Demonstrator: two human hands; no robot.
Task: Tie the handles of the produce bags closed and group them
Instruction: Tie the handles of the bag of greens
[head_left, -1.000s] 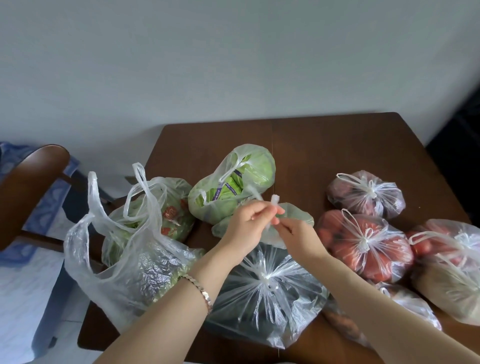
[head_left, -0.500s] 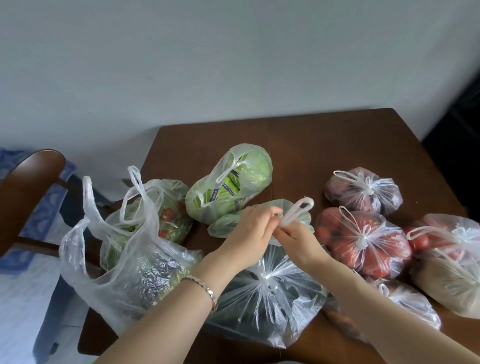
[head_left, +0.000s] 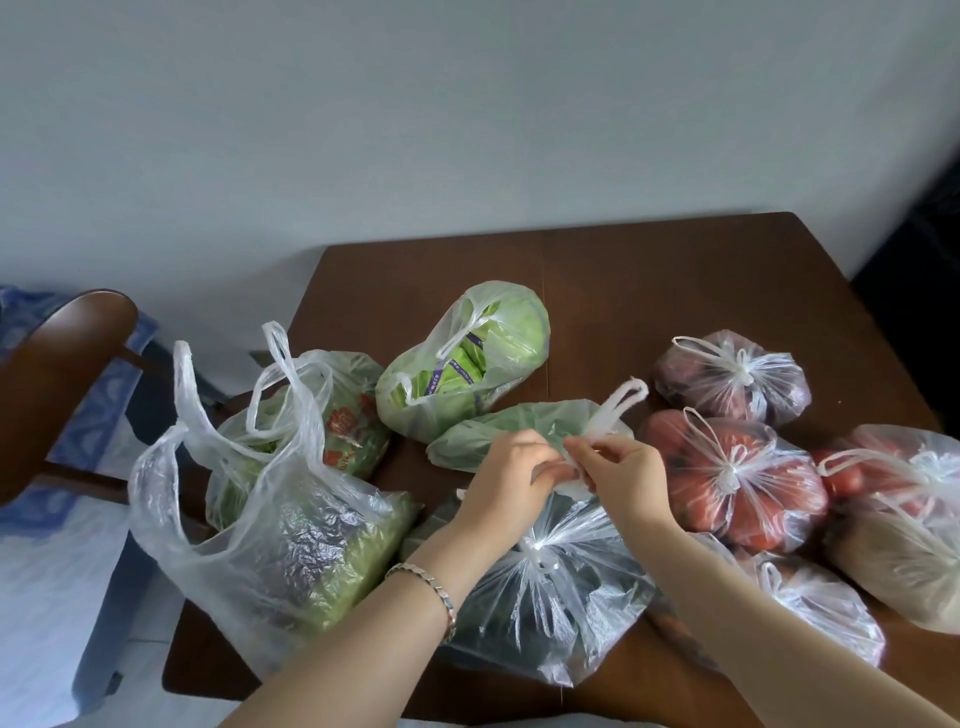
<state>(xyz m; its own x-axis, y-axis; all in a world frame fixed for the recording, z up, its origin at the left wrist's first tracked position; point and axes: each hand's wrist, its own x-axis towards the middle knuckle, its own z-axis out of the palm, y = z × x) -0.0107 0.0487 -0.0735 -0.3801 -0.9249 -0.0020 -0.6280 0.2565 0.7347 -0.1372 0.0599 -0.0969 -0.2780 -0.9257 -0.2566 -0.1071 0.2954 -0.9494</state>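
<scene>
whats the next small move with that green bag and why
Probably draw the handle loop through and pull the hands apart to cinch a knot. The left hand and right hand pinch the green bag by its handles close together. One loop stands free and no tight knot shows, unlike the tied red produce bag beside it.

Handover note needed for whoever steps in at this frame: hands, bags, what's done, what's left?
Left hand and right hand both pinch the handles of the green bag; its knot is not finished.
Done: the bags at the right look tied, including the tomato bag, as does the clear bag in front.
Left: finish this knot, tie the cabbage bag, the red-label bag and the big bag, then group them all.
</scene>
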